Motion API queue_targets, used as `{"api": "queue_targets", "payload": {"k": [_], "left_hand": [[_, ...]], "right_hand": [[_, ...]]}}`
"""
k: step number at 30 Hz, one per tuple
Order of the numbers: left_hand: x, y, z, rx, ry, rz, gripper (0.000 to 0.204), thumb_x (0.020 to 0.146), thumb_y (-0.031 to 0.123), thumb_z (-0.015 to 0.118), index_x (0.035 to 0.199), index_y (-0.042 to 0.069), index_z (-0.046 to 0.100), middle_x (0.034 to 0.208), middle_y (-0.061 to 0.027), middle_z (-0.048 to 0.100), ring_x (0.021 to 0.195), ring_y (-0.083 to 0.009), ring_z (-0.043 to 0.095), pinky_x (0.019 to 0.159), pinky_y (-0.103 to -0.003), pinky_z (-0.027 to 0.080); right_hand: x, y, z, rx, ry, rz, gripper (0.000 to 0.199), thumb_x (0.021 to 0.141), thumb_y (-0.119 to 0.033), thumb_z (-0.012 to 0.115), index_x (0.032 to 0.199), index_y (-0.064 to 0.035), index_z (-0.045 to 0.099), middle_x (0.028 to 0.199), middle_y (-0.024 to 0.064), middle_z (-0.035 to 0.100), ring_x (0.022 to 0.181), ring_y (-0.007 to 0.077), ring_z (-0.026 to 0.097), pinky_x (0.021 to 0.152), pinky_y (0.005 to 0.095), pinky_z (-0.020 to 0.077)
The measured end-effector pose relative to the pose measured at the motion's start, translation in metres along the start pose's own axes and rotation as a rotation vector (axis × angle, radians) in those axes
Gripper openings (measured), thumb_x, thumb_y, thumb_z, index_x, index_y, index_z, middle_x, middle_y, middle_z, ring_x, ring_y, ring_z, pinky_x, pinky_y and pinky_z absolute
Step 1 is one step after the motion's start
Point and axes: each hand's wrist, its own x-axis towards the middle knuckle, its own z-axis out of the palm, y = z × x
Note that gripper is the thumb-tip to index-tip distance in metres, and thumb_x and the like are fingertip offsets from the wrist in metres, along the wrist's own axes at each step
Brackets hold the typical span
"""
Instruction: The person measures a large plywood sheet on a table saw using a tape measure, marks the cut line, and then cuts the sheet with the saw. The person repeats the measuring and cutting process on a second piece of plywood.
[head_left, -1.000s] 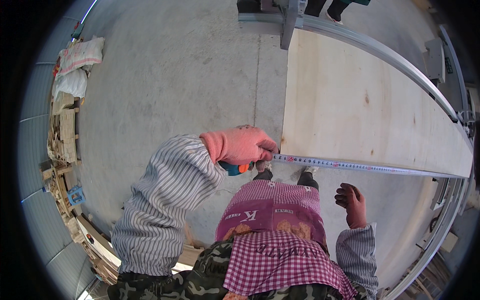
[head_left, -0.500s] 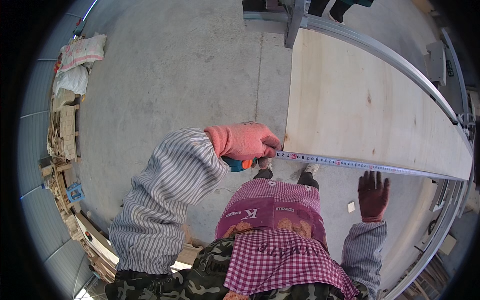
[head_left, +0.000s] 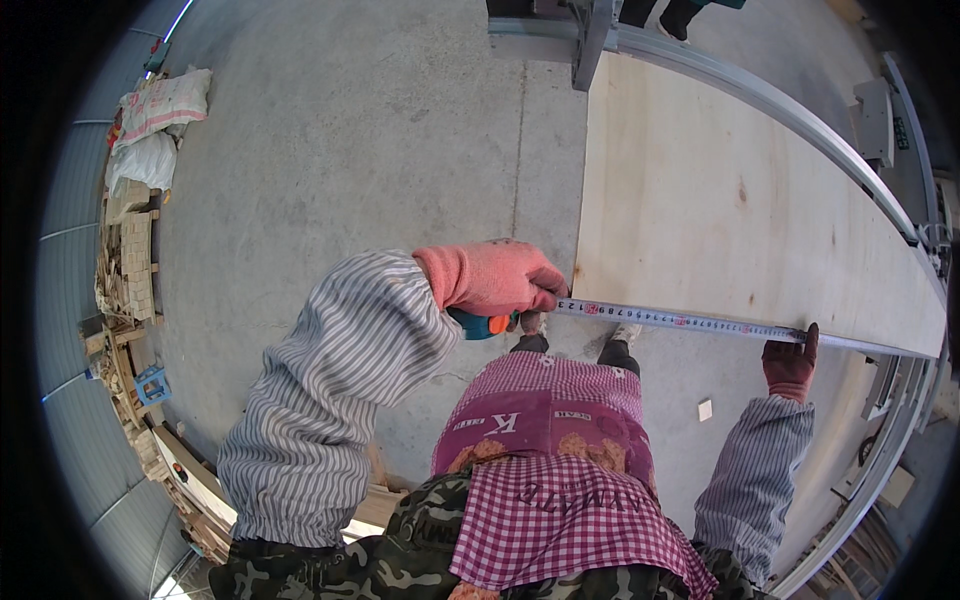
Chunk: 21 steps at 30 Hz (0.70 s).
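My left hand (head_left: 500,280), in a pink glove with dark fingertips, is closed round a teal and orange tape measure (head_left: 480,324) near the board's near left corner. From it the pulled-out tape blade (head_left: 680,321) runs right along the near edge of a large pale plywood sheet (head_left: 720,200). My right hand (head_left: 790,370), in a dark red glove, is closed on the blade farther right, with one finger reaching up over it and the others curled at its lower edge. The blade's far end lies near the sheet's right corner, too small to make out.
A metal rail (head_left: 760,110) borders the sheet's far side, with a person's legs (head_left: 680,18) beyond it. White sacks (head_left: 165,105), stacked wood (head_left: 135,260) and a blue crate (head_left: 151,384) line the left wall. A small white block (head_left: 705,410) lies on the concrete floor.
My right hand has moved right and up, from spread fingers below the tape blade to a hold on it. My left hand keeps the tape measure in nearly the same place.
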Motion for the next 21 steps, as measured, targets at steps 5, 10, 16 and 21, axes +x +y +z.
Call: {"api": "queue_targets", "payload": {"k": [5, 10, 16, 21], "left_hand": [[0.001, 0.000, 0.000, -0.009, -0.006, -0.017, 0.024, 0.092, 0.010, 0.045, 0.107, -0.002, 0.059, 0.082, -0.0067, 0.065, 0.076, -0.0137, 0.058, 0.072, -0.031, 0.047], [0.002, 0.000, 0.000, 0.001, -0.002, 0.005, 0.024, 0.092, 0.010, 0.045, 0.108, -0.002, 0.059, 0.083, -0.0071, 0.065, 0.076, -0.0143, 0.059, 0.072, -0.031, 0.048], [0.002, 0.002, -0.001, 0.026, 0.006, 0.010, 0.024, 0.092, 0.010, 0.045, 0.107, -0.002, 0.059, 0.083, -0.0072, 0.065, 0.076, -0.0146, 0.059, 0.072, -0.031, 0.048], [0.004, 0.002, -0.002, 0.042, -0.006, -0.007, 0.025, 0.092, 0.010, 0.045, 0.109, -0.002, 0.059, 0.083, -0.0074, 0.066, 0.076, -0.0146, 0.059, 0.072, -0.031, 0.048]], "right_hand": [[0.011, -0.003, 0.004, -0.135, -0.047, 0.012, 0.015, 0.083, -0.023, 0.070, 0.091, -0.0107, 0.067, 0.092, 0.0023, 0.069, 0.081, 0.0184, 0.064, 0.077, 0.0346, 0.0523], [0.017, -0.006, 0.000, -0.180, 0.015, -0.009, 0.014, 0.083, -0.023, 0.071, 0.090, -0.0121, 0.067, 0.089, 0.0023, 0.069, 0.077, 0.0180, 0.065, 0.072, 0.0342, 0.0536], [0.020, -0.008, -0.003, -0.213, 0.016, -0.027, 0.014, 0.083, -0.024, 0.071, 0.091, -0.0125, 0.067, 0.089, 0.0021, 0.069, 0.078, 0.0175, 0.065, 0.071, 0.0329, 0.0542], [0.020, -0.008, -0.002, -0.202, 0.045, -0.035, 0.015, 0.084, -0.023, 0.070, 0.092, -0.0118, 0.066, 0.090, 0.0021, 0.069, 0.079, 0.0173, 0.065, 0.070, 0.0316, 0.0543]]}}
